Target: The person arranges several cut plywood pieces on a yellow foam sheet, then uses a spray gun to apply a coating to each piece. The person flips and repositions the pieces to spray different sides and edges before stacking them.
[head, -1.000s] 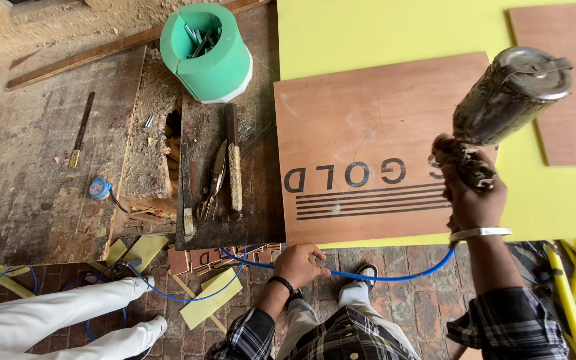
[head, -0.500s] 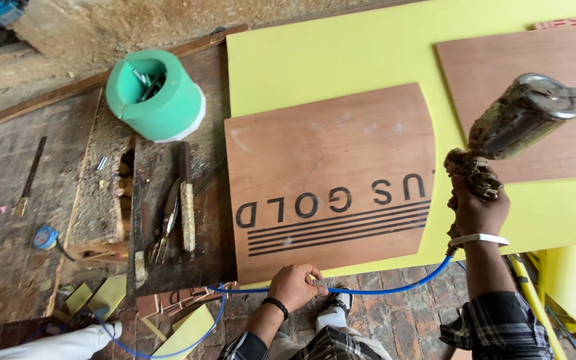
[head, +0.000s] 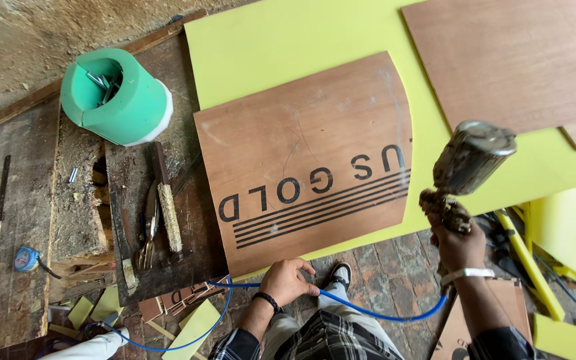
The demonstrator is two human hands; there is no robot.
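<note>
A: Step? 
B: Spraying. Right hand (head: 458, 243) grips paint-crusted metal spray gun (head: 467, 170) above yellow sheet (head: 281, 47).
A: Left? 
B: Left hand (head: 287, 280) pinches blue hose (head: 368, 310) beside brown plywood panel (head: 305, 157). Next probably needs steady aim.

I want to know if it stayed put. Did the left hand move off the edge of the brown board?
No. The left hand still rests at the near edge of the brown board, beside the blue hose, as before.
</note>
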